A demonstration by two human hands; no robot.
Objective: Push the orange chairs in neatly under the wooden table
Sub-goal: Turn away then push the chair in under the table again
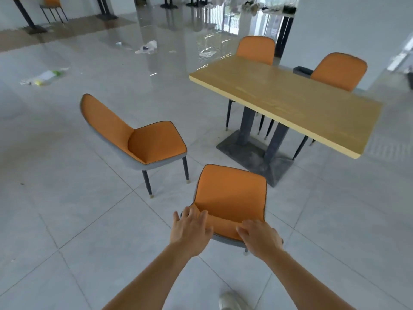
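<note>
Item 1: floor litter (48, 76) lies well ahead and far left of the fingers, on the grey tiled floor (67, 231).

Item 2: side chair (138, 135), orange, stands ahead and left of the left fingers. It is turned side-on and is well apart from the table.

Item 3: left hand (191, 229). The fingers are spread and fairly straight, laid over the left top corner of the near chair's backrest (the thumb sticks out to the side, off the chair).

Item 4: near chair (230, 195), orange, sits directly under and just ahead of both sets of fingers. Its seat points towards the table but is not under it.

Item 5: right hand (260, 237). The fingers lie close together, bent over the right top edge of the same backrest and gripping it.

Item 6: wooden table (288, 101) stands ahead and right of the fingers, on a dark pedestal base.

Item 7: first far chair (256, 50) and second far chair (339, 71), both orange, stand beyond the table on the side farthest from the fingers, their seats hidden behind the tabletop.
</note>
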